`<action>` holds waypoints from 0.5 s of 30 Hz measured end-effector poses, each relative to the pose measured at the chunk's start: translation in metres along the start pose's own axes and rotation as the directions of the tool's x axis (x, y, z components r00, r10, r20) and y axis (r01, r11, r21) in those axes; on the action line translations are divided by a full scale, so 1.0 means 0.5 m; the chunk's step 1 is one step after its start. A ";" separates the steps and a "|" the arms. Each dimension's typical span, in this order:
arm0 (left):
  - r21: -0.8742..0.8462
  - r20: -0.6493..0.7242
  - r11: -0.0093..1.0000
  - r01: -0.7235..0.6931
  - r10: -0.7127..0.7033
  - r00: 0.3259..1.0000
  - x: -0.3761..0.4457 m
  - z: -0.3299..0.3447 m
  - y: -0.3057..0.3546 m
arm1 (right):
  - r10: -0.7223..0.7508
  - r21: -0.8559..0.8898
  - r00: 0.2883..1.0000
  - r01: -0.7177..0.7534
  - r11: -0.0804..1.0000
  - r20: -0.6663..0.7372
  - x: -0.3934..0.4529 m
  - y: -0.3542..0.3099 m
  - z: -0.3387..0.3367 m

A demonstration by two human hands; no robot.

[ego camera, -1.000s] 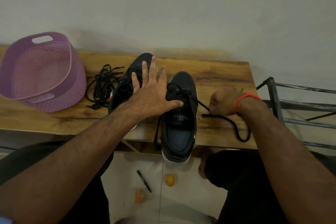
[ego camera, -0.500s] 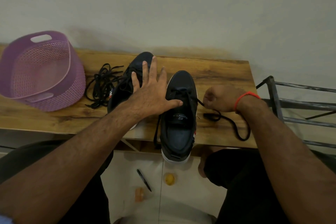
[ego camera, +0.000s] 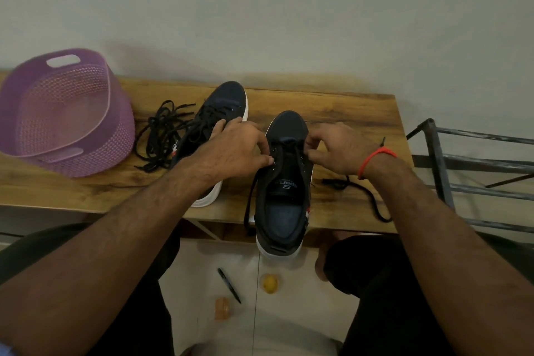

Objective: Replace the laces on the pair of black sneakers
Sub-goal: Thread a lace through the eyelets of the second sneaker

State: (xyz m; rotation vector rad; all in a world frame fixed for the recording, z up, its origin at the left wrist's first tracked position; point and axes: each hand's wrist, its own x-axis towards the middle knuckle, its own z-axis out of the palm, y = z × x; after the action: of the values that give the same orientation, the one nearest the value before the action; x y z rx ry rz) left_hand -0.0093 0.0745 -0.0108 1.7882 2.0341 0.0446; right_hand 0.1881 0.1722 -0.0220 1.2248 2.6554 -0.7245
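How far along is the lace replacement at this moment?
Early to middle. Done: a loose lace pile lies beside the purple basket. In hand: left hand and right hand both pinch the lace at the near sneaker's front eyelets; upper eyelets are unthreaded, ends trailing. Left: finish this one; the far sneaker looks laced, old or new unclear.

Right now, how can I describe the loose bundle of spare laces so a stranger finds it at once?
Start at the purple basket on the left of the wooden table. Just right of it, before the first black sneaker, lies the tangled bundle of black laces. Unlike the lace trailing from the other sneaker, it is threaded through no shoe.
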 end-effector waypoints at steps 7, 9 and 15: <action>-0.077 -0.037 0.997 -0.027 0.024 0.999 0.002 0.002 -0.001 | 0.010 0.049 1.000 -0.011 0.999 0.010 0.002 0.003 0.000; -0.110 -0.020 0.994 -0.008 0.006 1.000 0.003 0.001 -0.002 | 0.002 0.060 1.000 -0.003 0.998 0.018 0.001 0.003 0.000; -0.095 0.001 0.995 0.012 -0.012 1.000 0.000 -0.002 -0.004 | -0.002 0.057 1.000 0.001 0.998 0.024 0.006 0.005 0.005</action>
State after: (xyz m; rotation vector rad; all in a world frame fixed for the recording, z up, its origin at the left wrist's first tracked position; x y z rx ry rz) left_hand -0.0113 0.0746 -0.0103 1.7171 2.0079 0.1350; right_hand 0.1877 0.1745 -0.0262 1.2199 2.6337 -0.8152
